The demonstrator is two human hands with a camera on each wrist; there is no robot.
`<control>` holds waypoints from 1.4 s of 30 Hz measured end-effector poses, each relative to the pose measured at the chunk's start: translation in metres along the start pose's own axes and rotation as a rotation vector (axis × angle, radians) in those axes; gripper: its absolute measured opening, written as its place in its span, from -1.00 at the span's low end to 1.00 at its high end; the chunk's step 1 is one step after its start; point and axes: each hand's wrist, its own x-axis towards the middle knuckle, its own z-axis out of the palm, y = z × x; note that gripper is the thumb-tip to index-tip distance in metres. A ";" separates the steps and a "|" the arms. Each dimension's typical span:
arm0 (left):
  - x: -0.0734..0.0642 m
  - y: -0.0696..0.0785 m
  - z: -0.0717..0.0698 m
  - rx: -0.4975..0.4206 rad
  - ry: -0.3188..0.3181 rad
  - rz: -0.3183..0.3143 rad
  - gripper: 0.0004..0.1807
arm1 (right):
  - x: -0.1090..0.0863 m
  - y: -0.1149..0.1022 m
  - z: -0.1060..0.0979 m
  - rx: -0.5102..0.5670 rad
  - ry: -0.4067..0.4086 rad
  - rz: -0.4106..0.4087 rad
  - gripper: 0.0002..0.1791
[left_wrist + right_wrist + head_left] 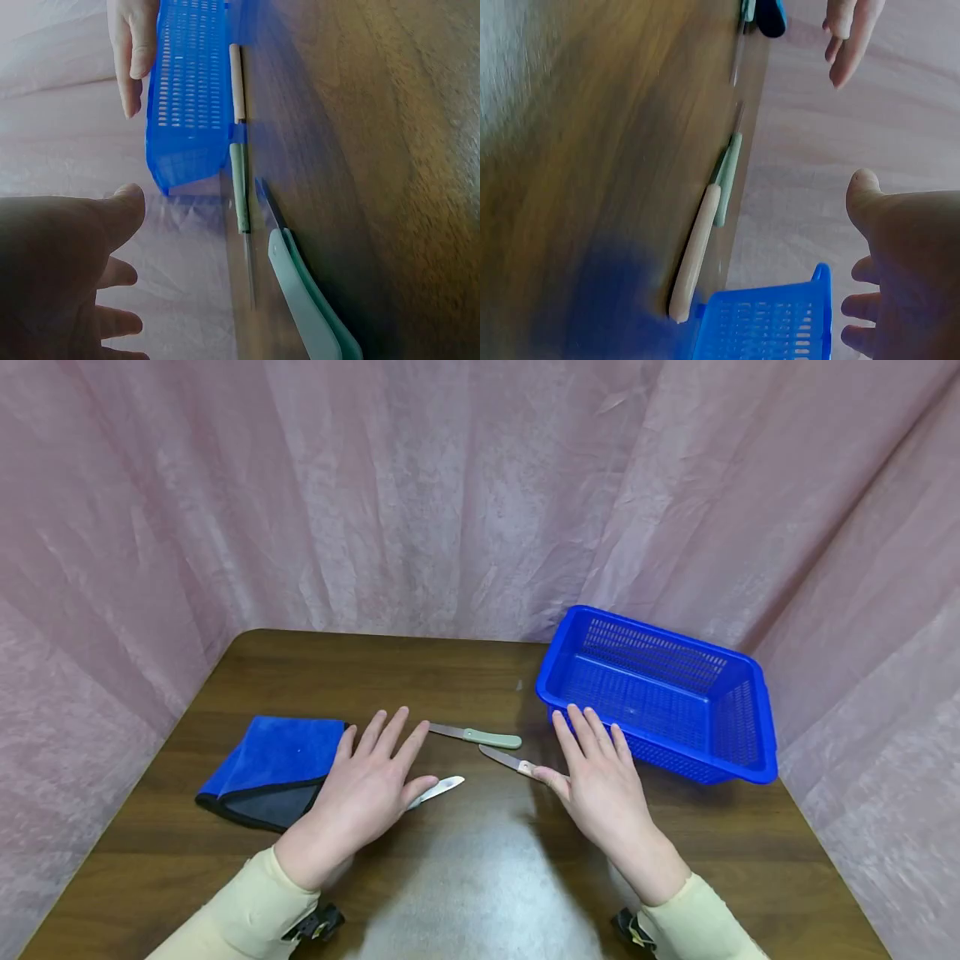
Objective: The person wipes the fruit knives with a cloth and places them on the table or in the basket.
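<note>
My left hand (367,785) hovers over the table with fingers spread, holding nothing. Below it lies a knife with a mint-green handle (304,296); in the head view the hand covers most of that handle, and the blade (444,787) sticks out past the thumb. My right hand (603,793) is likewise raised, fingers straight, near the basket's front corner. By its thumb lies a knife with a pale pinkish handle (695,255), partly hidden in the head view. A third knife, with a light green handle (492,739), lies just behind that one, its blade pointing left.
A blue plastic basket (763,727) stands at the right rear of the wooden table (360,668). On the left lies a folded blue cloth (288,752) with a grey underside and black edging. Pink curtains (465,493) hang behind and at both sides.
</note>
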 end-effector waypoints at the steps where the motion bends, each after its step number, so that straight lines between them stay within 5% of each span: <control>1: 0.000 -0.001 0.000 0.002 0.001 -0.001 -0.18 | 0.001 0.002 0.000 -0.002 0.005 0.003 -0.09; 14: 0.001 -0.022 0.004 -0.036 -0.088 -0.113 -0.17 | 0.022 0.013 0.004 -0.019 -0.012 0.026 -0.11; 42: -0.001 -0.047 0.002 -0.011 -0.159 -0.187 -0.16 | 0.055 0.014 0.016 -0.015 -0.017 0.037 -0.15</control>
